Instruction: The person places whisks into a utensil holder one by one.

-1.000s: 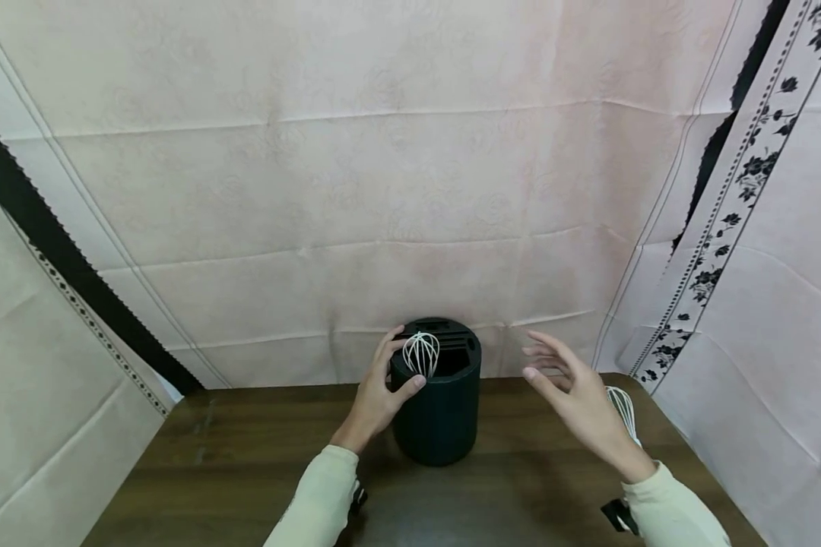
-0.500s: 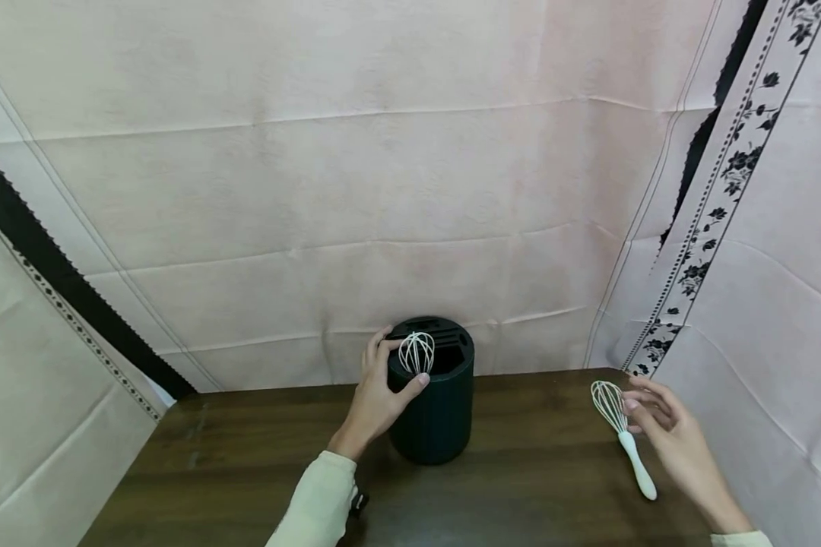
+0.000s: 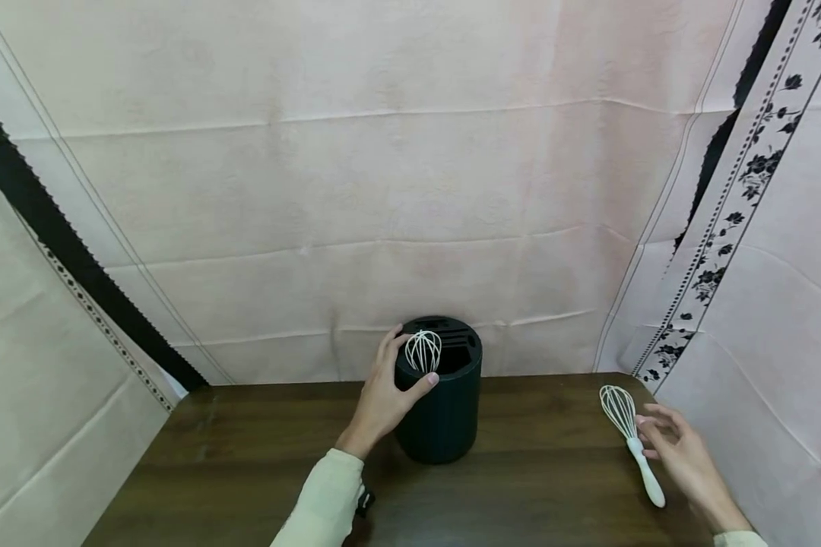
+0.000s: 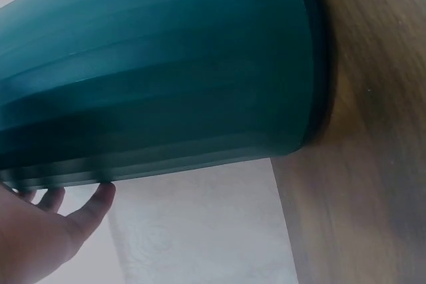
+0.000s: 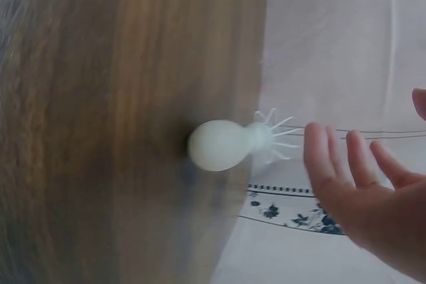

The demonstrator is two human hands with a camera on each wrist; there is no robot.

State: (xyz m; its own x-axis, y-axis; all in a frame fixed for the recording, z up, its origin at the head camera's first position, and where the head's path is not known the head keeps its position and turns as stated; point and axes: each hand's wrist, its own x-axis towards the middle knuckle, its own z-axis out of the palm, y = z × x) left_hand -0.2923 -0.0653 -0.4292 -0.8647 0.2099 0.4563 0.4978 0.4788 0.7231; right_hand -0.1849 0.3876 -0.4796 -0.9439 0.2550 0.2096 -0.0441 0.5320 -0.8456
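Observation:
A dark green round utensil holder [image 3: 445, 425] stands upright on the table, with a slotted top. The white wires of one whisk [image 3: 423, 351] stick up from its left side; that whisk's handle is hidden inside. My left hand [image 3: 383, 396] holds the holder's upper left side, thumb at the front and fingers round the far side. In the left wrist view, fingertips touch the holder's wall [image 4: 166, 78]. A second whisk [image 3: 646, 471], pale green-handled, lies at the right. My right hand [image 3: 684, 460] is beside its neck, fingers loosely bent; the right wrist view shows the fingers [image 5: 316, 157] apart from it.
The brown wooden table [image 3: 267, 463] ends at the back against a hanging pale cloth [image 3: 383, 190]. More cloth with a black floral band [image 3: 711, 273] hangs close along the right edge, near the right hand.
My right hand has moved from beside the holder out to the right, past the lying whisk, then slightly down to its neck. The left hand keeps its hold.

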